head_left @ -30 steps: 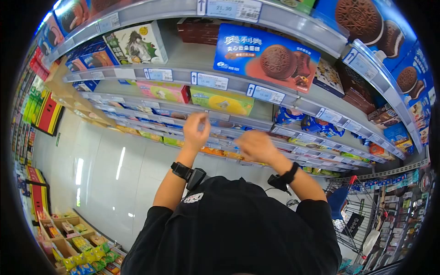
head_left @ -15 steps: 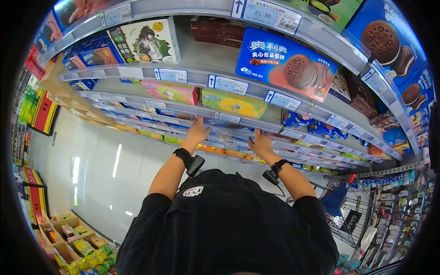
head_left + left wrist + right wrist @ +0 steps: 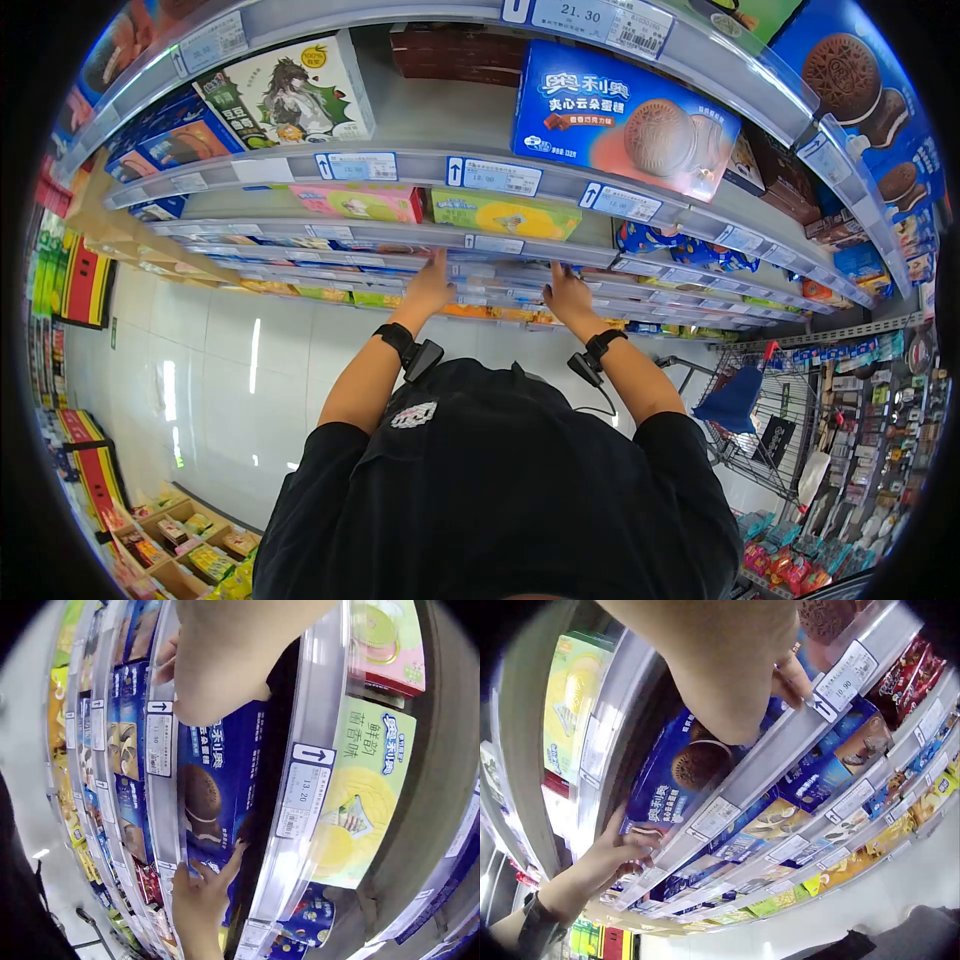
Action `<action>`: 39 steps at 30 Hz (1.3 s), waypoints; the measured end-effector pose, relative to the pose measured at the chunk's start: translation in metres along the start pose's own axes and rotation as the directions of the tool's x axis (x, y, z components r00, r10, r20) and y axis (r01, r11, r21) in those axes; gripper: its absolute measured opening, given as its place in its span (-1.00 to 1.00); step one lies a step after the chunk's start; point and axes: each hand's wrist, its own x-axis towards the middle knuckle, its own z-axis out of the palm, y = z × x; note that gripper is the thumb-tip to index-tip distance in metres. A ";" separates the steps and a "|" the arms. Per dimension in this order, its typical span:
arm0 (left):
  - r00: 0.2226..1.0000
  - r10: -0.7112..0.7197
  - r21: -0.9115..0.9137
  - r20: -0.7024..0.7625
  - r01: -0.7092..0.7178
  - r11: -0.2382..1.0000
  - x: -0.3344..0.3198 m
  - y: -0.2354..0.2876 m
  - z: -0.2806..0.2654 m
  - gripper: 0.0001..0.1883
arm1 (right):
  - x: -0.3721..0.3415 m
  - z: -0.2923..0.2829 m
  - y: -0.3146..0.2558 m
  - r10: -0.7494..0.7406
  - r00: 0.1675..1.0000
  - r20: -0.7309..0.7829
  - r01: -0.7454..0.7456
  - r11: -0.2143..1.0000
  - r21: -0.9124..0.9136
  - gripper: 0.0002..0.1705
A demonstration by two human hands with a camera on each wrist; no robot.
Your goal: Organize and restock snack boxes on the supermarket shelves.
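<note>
A blue Oreo cake box (image 3: 214, 772) lies on a lower shelf, a round chocolate cake pictured on it. In the head view my left hand (image 3: 430, 287) and right hand (image 3: 570, 296) reach in at its two ends. The left wrist view shows the right hand (image 3: 201, 904) gripping one end, its index finger stretched along the box and other fingers bent at the front edge. At the opposite end, the left hand (image 3: 604, 862) grips with thumb and fingers around the corner in the right wrist view. Each near hand's fingertips are partly hidden in its own wrist view.
Price-tagged shelf edges run just above and below the hands. A green-yellow box (image 3: 507, 216) and a pink box (image 3: 355, 202) stand on the shelf above; a larger blue Oreo box (image 3: 625, 125) is higher up. A shopping cart (image 3: 765, 425) stands at the right.
Both hands came down from a raised position before the shelves to the blue box's ends. Over the last half second they have stayed there, while the head view shifted slightly.
</note>
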 end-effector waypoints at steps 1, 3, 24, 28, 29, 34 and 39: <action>0.995 0.048 0.029 -0.089 -0.045 0.999 -0.008 -0.002 0.005 -0.17 | -0.006 0.004 0.000 -0.037 0.997 -0.069 0.036 0.999 -0.014 -0.21; 0.974 0.094 -0.037 -0.207 -0.103 0.994 -0.010 -0.010 0.016 -0.10 | -0.017 0.009 0.000 -0.114 0.969 -0.218 0.105 0.993 -0.052 -0.15; 0.965 -0.240 -0.725 -0.102 0.093 0.682 0.012 -0.004 0.026 -0.52 | -0.001 0.024 0.011 -0.032 0.966 -0.258 0.151 0.877 0.456 -0.29; 0.968 -0.250 -0.762 -0.017 0.149 0.631 0.003 0.014 0.016 -0.55 | 0.028 0.023 0.019 -0.025 0.987 -0.158 0.097 0.878 0.468 -0.39; 0.971 -0.237 -0.746 0.006 0.162 0.646 0.006 0.014 0.014 -0.56 | 0.036 0.020 0.019 -0.043 0.992 -0.118 0.087 0.913 0.398 -0.40; 0.956 -0.282 -0.745 0.084 0.248 0.619 0.016 0.014 0.009 -0.58 | 0.039 -0.002 0.020 -0.114 0.992 -0.044 0.122 0.952 0.279 -0.43; 0.948 -0.317 -0.798 -0.010 0.183 0.574 0.012 0.016 0.017 -0.64 | 0.020 0.005 0.019 -0.107 0.987 -0.118 0.114 0.992 0.056 -0.41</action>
